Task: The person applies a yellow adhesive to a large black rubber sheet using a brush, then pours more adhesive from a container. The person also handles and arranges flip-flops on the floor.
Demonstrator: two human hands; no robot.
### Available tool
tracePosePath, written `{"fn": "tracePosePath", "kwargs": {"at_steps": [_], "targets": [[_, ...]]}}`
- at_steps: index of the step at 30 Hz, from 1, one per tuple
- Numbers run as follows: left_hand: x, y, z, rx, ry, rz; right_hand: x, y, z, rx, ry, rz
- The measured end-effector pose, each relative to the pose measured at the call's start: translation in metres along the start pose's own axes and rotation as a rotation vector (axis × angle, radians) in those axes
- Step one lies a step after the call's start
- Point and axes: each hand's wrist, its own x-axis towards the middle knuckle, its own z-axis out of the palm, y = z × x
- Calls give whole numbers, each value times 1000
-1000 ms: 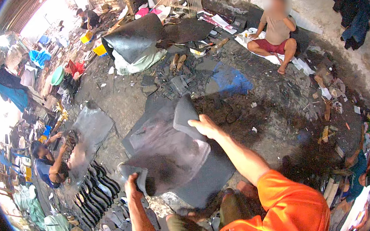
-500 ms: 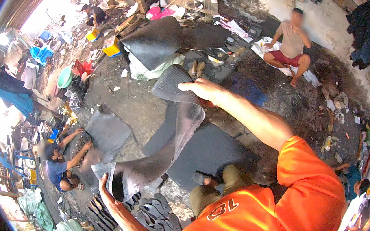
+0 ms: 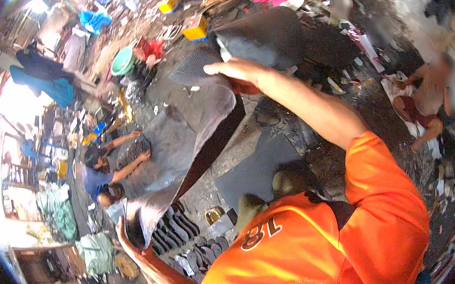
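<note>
Between my two hands hangs a long, bendy dark sheet (image 3: 211,137), rubber-like, with a ribbed texture at its far end. My right hand (image 3: 240,74) is closed on that far end, the thumb lying over its edge. Nearer and to the left, my left hand (image 3: 128,236) grips the other end, which curls up beside the fingers. The sheet sags and twists in the air above the floor. A flat dark sheet (image 3: 255,169) lies on the ground by my knees.
A co-worker (image 3: 100,174) crouches at the left, hands on a dark piece over a grey sheet (image 3: 169,142). Another person (image 3: 427,93) sits at the right. Rows of dark sole-shaped pieces (image 3: 173,228) lie near my left forearm. Beyond are a green basin (image 3: 122,61) and yellow box (image 3: 195,28).
My view has swung left, so the surroundings sit further right in the picture. Both hands still hold the sheet, which has turned and shows more of its dark underside.
</note>
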Motion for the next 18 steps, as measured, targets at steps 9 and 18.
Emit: {"fn": "tracePosePath", "kwargs": {"at_steps": [9,18], "targets": [[201,4,85,122,79,144,274,-78,-33,169,-237,6],[533,44,281,720,-325,405,506,-210,-169,328,-14,-295]]}}
